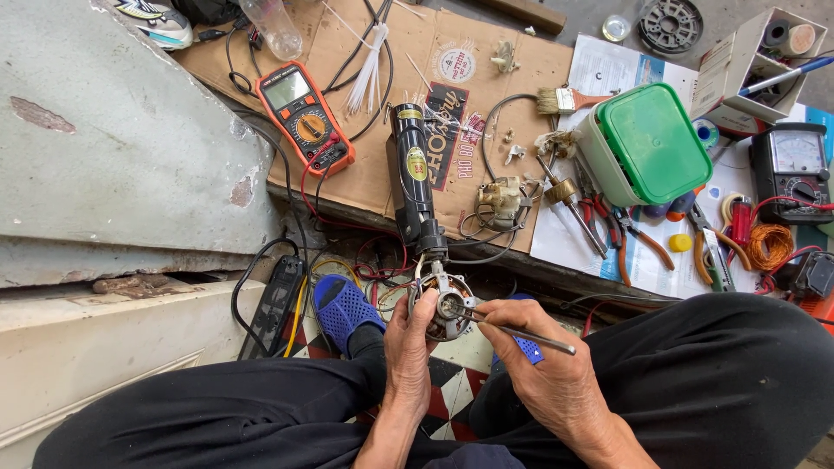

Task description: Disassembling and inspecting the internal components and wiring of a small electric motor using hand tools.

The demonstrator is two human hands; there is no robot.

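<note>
Cradling a small round motor part (440, 306) with copper windings and a shiny metal hub, the left hand (408, 343) curls its fingers around the rim. Just right of it, the right hand (543, 369) pinches a thin metal rod (512, 330), tip touching the hub. Beyond the grip lie a black cylinder (412, 174), an orange multimeter (304, 117) and a green-lidded box (647, 143) on cardboard (373, 187).

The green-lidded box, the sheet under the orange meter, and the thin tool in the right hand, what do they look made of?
The box looks like plastic: smooth glossy green lid, pale moulded base. The sheet under the orange meter looks like brown corrugated cardboard, matte, with creased flaps. The thin tool held in the right hand looks like bare metal, grey with a dull shine.
</note>
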